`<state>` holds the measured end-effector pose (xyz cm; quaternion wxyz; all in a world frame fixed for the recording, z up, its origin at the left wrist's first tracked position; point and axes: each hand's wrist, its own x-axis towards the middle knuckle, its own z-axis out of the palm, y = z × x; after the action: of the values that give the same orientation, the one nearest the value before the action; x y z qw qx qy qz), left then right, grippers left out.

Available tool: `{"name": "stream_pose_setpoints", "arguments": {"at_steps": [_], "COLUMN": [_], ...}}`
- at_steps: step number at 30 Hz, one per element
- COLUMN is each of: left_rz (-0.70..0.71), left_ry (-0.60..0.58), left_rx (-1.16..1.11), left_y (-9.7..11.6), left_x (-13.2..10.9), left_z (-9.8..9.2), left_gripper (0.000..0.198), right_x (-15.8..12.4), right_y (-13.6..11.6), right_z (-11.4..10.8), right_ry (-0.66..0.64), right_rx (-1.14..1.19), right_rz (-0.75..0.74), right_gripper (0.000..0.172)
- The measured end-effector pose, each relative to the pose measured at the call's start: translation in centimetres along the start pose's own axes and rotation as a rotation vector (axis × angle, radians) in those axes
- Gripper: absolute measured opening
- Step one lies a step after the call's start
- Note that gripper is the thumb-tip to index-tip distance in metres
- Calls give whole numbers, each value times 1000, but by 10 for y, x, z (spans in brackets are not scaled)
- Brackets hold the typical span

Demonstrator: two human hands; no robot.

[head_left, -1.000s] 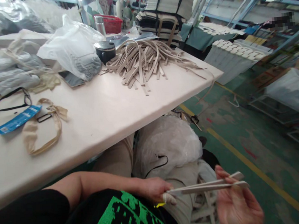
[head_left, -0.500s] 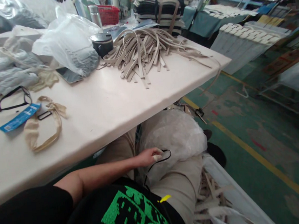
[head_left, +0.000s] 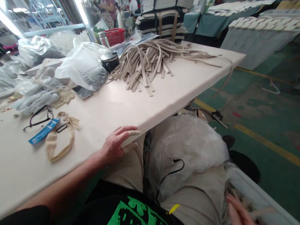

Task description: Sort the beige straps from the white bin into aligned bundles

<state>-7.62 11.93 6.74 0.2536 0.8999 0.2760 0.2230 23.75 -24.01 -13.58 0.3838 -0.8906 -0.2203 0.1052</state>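
1. Where our lap fills the bottom of the view, our right hand (head_left: 238,215) shows at five o'clock, blurred and cut by the frame; we cannot tell how far it is open or whether it holds anything; it lies just beside the white bin (head_left: 256,197).
2. At the centre, a clear plastic bag (head_left: 187,144) rests on our knees; a black cable (head_left: 171,170) loops across it.
3. At ten o'clock of that bag, our left hand (head_left: 117,142) lies open on the near edge of the table (head_left: 138,103), fingers stretched flat, gripping nothing; one fingertip is wrapped in white.
4. At nine o'clock of this hand lie a beige loop strap (head_left: 60,144), a blue tag (head_left: 44,130) and black glasses (head_left: 37,116).
5. Farther off, at twelve o'clock, a pile of beige strips (head_left: 147,61) covers the table's far end; a black pot (head_left: 109,61) stands just beside it at nine o'clock.
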Motion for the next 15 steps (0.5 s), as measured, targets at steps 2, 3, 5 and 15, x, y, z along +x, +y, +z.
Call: {"name": "stream_pose_setpoints", "arguments": {"at_steps": [2,3,5,15], "left_rz": [-2,-3,-1,18], "left_ry": [-99,-164,-266,-291], "left_rx": [232,332,476,545], "left_y": [-19,-29,-45,-53], "left_x": [-1,-2,-6,-10], "left_z": [-7,-9,-11,-11], "left_gripper": [52,61,71,69], "right_x": [-7,-9,-10,-12], "right_y": [-16,-21,-28,-19], "right_z": [38,52,71,70], "right_ry": [-151,-185,-223,-217], "right_rx": [22,-21,-95,-70], "right_rz": [-170,-256,-365,-332], "right_gripper": [47,46,45,50]}}
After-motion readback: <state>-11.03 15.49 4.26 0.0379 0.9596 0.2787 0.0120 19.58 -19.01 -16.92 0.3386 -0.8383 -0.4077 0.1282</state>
